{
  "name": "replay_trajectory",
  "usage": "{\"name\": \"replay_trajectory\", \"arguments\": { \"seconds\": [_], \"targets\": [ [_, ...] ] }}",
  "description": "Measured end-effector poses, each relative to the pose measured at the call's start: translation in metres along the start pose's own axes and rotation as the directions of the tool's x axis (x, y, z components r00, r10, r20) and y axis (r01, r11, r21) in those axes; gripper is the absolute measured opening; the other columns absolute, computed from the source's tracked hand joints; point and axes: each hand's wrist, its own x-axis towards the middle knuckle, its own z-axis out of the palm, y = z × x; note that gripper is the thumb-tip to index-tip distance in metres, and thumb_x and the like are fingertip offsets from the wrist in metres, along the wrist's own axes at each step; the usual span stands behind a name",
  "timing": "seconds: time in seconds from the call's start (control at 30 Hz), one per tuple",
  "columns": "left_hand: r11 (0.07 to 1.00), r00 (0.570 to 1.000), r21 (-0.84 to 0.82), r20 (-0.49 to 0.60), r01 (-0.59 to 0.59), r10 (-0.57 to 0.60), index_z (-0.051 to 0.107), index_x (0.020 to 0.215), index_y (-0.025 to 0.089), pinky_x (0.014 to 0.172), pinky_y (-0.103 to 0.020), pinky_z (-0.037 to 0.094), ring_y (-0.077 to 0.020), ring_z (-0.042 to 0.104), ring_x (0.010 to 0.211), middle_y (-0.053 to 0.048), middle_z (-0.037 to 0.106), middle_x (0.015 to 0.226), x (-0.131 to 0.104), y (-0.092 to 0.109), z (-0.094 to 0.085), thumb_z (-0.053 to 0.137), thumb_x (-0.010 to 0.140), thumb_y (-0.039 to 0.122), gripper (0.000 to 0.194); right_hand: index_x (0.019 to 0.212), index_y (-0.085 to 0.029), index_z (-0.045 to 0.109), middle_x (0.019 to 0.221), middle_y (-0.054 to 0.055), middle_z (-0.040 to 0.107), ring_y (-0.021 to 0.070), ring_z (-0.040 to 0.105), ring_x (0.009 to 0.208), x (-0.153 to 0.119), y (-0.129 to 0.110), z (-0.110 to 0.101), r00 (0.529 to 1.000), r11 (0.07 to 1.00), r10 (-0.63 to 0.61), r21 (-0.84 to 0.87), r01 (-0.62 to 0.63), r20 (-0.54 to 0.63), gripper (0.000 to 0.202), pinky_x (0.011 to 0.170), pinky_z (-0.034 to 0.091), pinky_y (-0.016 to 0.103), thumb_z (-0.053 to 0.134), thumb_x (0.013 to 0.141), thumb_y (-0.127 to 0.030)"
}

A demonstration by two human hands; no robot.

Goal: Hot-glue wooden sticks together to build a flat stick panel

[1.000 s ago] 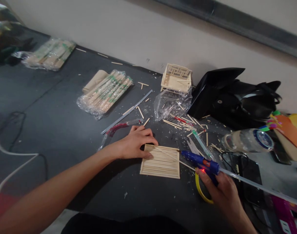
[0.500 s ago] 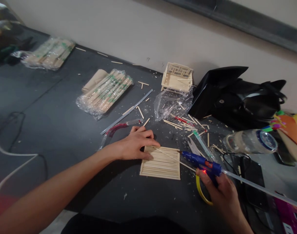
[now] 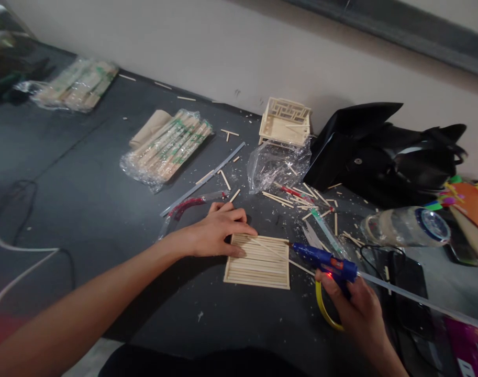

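A flat panel of thin wooden sticks (image 3: 258,267) lies on the dark table in front of me. My left hand (image 3: 221,230) grips its upper left corner, thumb on the slats and index finger along the top edge. Slanting across the panel is a loose thin stick (image 3: 301,268), its upper end near my left fingers. My right hand (image 3: 356,309) is wrapped round a blue hot glue gun (image 3: 325,261) with a red light glowing. The gun's nozzle is at the panel's upper right corner. From its back extends a long clear glue stick (image 3: 423,302).
Behind are packs of wrapped sticks (image 3: 170,149), a small wooden stick model (image 3: 286,123), crumpled plastic (image 3: 278,165) and a black bag (image 3: 380,152). A plastic jar (image 3: 403,226), a phone (image 3: 411,298) and a yellow curved band (image 3: 323,306) lie right. Stick scraps (image 3: 297,198) are scattered about.
The view has shifted very slightly. Both hands, the panel and the glue gun keep practically the same positions.
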Motion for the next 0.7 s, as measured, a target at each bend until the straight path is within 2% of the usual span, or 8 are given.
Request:
{"name": "replay_trajectory", "arguments": {
  "seconds": [0.27, 0.4, 0.7],
  "targets": [
    [1.0, 1.0, -0.005, 0.016, 0.022, -0.022, 0.067, 0.117, 0.035, 0.09, -0.038, 0.024, -0.023, 0.044, 0.1, -0.001, 0.056, 0.108, 0.001, 0.0007, -0.0002, 0.069, 0.084, 0.047, 0.035, 0.076, -0.025, 0.07, 0.07, 0.002, 0.076, 0.0237, 0.073, 0.066, 0.0055, -0.0081, -0.0022, 1.0, 0.999, 0.028, 0.024, -0.028, -0.002, 0.033, 0.068, 0.06, 0.032, 0.055, 0.084, -0.053],
    [1.0, 1.0, -0.01, 0.007, 0.014, -0.014, 0.067, 0.117, 0.035, 0.091, -0.037, 0.024, -0.0229, 0.043, 0.099, -0.002, 0.057, 0.107, 0.0007, 0.0001, -0.0005, 0.067, 0.085, 0.05, 0.035, 0.076, -0.025, 0.071, 0.071, 0.002, 0.077, 0.0229, 0.073, 0.065, 0.0046, -0.0056, -0.0013, 0.998, 0.997, 0.064, 0.043, -0.064, 0.014, 0.032, 0.061, 0.059, 0.029, 0.056, 0.083, -0.053],
    [1.0, 1.0, -0.023, 0.01, 0.021, -0.021, 0.067, 0.117, 0.035, 0.091, -0.038, 0.023, -0.0232, 0.044, 0.1, -0.001, 0.057, 0.107, 0.0016, -0.0003, 0.0002, 0.069, 0.084, 0.049, 0.036, 0.077, -0.023, 0.071, 0.073, 0.004, 0.077, 0.0223, 0.073, 0.066, -0.0002, -0.0001, 0.002, 0.996, 0.991, 0.093, 0.097, -0.094, 0.017, 0.031, 0.061, 0.058, 0.028, 0.058, 0.084, -0.05]
  ]
}}
